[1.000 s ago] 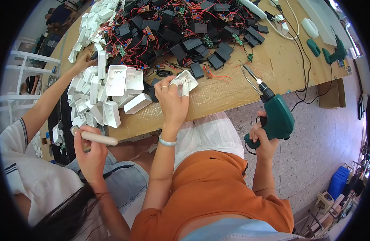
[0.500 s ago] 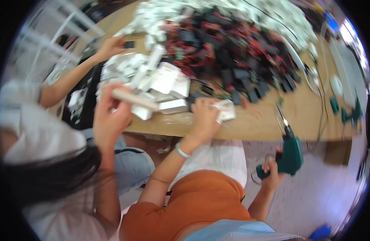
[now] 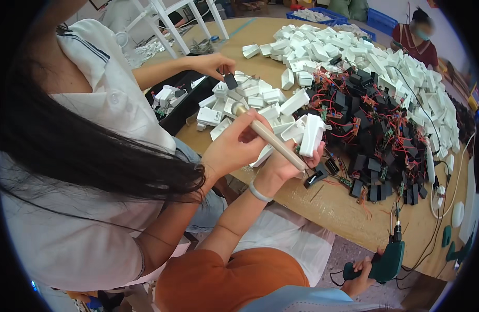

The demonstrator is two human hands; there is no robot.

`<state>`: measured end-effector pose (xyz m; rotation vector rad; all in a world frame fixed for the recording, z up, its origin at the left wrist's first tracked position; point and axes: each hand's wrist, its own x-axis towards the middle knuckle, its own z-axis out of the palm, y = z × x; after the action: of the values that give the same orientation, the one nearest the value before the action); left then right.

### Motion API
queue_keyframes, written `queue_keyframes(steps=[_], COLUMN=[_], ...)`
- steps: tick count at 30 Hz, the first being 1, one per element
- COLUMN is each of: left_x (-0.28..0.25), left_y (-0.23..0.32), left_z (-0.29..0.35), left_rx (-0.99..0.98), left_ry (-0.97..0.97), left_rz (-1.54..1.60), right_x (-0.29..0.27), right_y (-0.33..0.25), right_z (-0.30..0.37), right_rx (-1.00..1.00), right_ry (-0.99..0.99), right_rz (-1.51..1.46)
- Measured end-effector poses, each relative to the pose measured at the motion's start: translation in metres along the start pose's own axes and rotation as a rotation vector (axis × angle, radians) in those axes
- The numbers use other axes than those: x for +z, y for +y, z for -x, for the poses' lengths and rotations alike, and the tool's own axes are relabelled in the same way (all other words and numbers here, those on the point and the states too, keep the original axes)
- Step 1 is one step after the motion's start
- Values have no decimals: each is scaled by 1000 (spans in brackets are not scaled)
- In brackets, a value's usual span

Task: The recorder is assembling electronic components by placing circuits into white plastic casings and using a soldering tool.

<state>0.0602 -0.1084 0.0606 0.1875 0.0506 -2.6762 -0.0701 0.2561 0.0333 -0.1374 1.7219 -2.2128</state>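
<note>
My left hand (image 3: 278, 167), with a pale band at the wrist, grips a white plastic casing (image 3: 313, 136) above the table's near edge. Part of that hand is covered by a beige rod-handled tool (image 3: 278, 143) in a co-worker's hand (image 3: 237, 145). Low on the right, my right hand (image 3: 360, 274) is wrapped round the grip of a green soldering gun (image 3: 391, 262). Its thin metal tip points up over the table edge. Just beyond my left hand lies a black part (image 3: 316, 176) on the table.
White casings (image 3: 322, 49) are heaped at the back, beside a pile of black parts with red wires (image 3: 364, 125). The co-worker's other hand (image 3: 214, 65) holds a small black piece (image 3: 230, 81). Cables run along the right, near a green stand (image 3: 460, 249). Another person (image 3: 416, 44) sits across.
The view has swung left. My left hand, earlier low at the table edge by a white piece, is now raised with the casing. My right hand still holds the soldering gun.
</note>
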Motion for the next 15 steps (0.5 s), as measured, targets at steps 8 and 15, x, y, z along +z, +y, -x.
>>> queue_keyframes(steps=[8, 15], left_x=[28, 95], left_y=[64, 75], left_z=[64, 125], left_rx=[268, 500], left_ry=[-50, 77], left_rz=[202, -387], right_x=[19, 38], right_y=[1, 2], right_z=[-13, -22], right_rx=[-60, -21], right_ry=[-35, -9], right_rz=[14, 40])
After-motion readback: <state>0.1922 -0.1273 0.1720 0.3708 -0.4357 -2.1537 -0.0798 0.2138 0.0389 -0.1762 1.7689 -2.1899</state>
